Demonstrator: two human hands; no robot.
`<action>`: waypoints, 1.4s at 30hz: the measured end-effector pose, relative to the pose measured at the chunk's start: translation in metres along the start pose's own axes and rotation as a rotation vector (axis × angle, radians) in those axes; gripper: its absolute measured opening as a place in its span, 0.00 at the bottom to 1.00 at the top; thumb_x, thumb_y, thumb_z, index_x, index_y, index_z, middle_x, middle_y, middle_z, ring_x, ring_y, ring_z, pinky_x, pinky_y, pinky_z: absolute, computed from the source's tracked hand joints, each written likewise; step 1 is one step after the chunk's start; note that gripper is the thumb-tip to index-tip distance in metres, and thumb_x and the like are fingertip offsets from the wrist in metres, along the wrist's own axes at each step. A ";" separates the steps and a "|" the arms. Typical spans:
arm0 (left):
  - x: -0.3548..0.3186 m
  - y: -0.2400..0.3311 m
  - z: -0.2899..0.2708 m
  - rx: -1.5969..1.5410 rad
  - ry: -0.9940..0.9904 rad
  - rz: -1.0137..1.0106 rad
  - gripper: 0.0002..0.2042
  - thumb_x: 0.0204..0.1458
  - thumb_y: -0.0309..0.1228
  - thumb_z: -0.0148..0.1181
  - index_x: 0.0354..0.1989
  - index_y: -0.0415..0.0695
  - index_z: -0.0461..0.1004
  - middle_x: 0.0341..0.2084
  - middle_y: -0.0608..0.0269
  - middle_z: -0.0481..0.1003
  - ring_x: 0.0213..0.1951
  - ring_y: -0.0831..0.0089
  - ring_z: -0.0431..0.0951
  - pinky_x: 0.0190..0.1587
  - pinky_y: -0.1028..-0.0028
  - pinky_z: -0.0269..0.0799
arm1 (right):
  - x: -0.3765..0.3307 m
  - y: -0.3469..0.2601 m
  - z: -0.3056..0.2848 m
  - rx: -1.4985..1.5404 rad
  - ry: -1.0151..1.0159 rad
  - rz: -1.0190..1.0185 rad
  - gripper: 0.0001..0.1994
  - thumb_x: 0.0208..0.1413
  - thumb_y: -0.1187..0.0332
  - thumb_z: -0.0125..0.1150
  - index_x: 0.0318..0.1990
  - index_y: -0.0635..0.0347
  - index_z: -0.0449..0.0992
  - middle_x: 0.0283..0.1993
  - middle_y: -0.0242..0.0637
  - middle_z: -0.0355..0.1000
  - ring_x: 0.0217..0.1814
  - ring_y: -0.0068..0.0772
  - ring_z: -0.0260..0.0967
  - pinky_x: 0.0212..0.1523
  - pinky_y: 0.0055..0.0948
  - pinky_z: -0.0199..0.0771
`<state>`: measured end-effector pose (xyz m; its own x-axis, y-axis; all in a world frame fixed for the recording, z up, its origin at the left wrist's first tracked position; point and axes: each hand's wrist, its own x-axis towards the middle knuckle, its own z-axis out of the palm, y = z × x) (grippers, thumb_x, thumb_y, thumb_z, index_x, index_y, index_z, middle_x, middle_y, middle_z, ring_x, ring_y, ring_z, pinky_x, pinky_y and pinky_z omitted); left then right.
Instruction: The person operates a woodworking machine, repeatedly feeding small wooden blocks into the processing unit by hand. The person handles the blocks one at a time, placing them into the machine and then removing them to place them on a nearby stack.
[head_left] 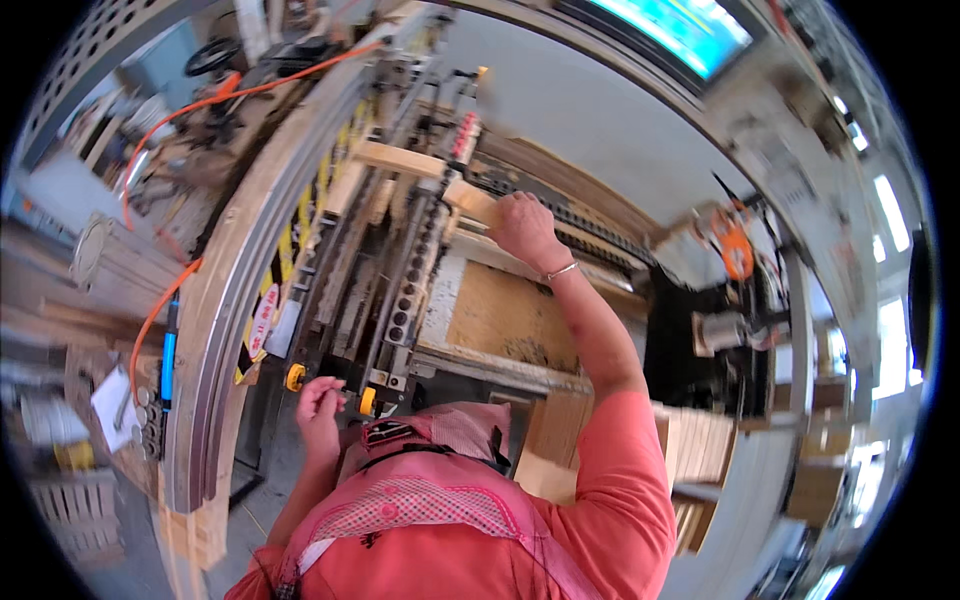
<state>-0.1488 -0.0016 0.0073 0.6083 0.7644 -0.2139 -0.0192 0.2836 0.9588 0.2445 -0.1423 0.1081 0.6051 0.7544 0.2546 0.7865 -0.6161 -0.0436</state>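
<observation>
My right hand is closed on the end of a short light wooden block, at the far part of the machine bed. The block's left end almost meets another wooden strip, which lies across the rails. My left hand hangs by the near end of the machine rails, between two yellow knobs. Its fingers are loosely curled, and I see nothing in them. A row of dark round rollers runs along the rail ahead of me.
A wooden beam with metal rails and yellow-black striped tape stands on the left. An orange cable crosses above it. A sawdust-coloured panel lies right of the rollers. Stacked wooden boards stand at lower right. A lit screen hangs above.
</observation>
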 end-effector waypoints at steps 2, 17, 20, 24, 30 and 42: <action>-0.001 0.004 0.022 0.018 0.050 -0.005 0.08 0.52 0.18 0.47 0.39 0.40 0.69 0.32 0.64 0.74 0.27 0.81 0.69 0.30 0.80 0.65 | 0.048 -0.012 0.019 0.033 0.012 -0.088 0.17 0.37 0.59 0.65 0.31 0.63 0.73 0.36 0.46 0.71 0.43 0.48 0.69 0.44 0.39 0.71; -0.002 -0.002 0.064 -0.053 0.192 -0.147 0.08 0.53 0.20 0.48 0.40 0.39 0.70 0.34 0.62 0.75 0.31 0.81 0.72 0.34 0.81 0.68 | 0.209 -0.056 0.112 0.078 -0.368 -0.127 0.21 0.35 0.54 0.65 0.34 0.62 0.77 0.37 0.47 0.74 0.42 0.45 0.72 0.44 0.36 0.73; 0.014 -0.001 0.071 -0.047 0.139 -0.124 0.08 0.53 0.20 0.48 0.41 0.38 0.70 0.34 0.62 0.75 0.31 0.80 0.72 0.34 0.81 0.68 | 0.212 -0.054 0.105 0.081 -0.389 -0.130 0.20 0.34 0.56 0.64 0.32 0.63 0.77 0.35 0.47 0.74 0.39 0.46 0.73 0.41 0.36 0.74; 0.049 0.008 0.087 -0.038 0.009 -0.121 0.10 0.54 0.22 0.48 0.44 0.39 0.69 0.37 0.62 0.74 0.34 0.79 0.72 0.37 0.79 0.69 | 0.197 -0.036 0.086 0.040 -0.300 -0.125 0.17 0.36 0.58 0.63 0.30 0.63 0.77 0.30 0.46 0.75 0.33 0.44 0.74 0.35 0.37 0.75; 0.109 0.008 0.124 -0.214 -0.218 0.001 0.23 0.55 0.25 0.50 0.60 0.40 0.55 0.52 0.57 0.64 0.52 0.73 0.66 0.49 0.75 0.66 | 0.114 -0.037 0.019 0.354 -0.463 -0.229 0.21 0.32 0.59 0.71 0.35 0.60 0.77 0.26 0.40 0.74 0.27 0.30 0.73 0.31 0.28 0.74; 0.119 -0.002 0.141 -0.524 -0.343 -0.086 0.18 0.57 0.29 0.45 0.56 0.38 0.57 0.47 0.56 0.69 0.48 0.72 0.69 0.52 0.70 0.65 | 0.076 -0.039 0.027 0.751 -0.601 -0.188 0.21 0.31 0.56 0.73 0.29 0.62 0.76 0.22 0.35 0.71 0.23 0.26 0.67 0.27 0.26 0.68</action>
<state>0.0360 0.0075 0.0067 0.8433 0.5213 -0.1307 -0.2916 0.6482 0.7034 0.2630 -0.0554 0.1030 0.2606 0.9433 -0.2055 0.6249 -0.3270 -0.7089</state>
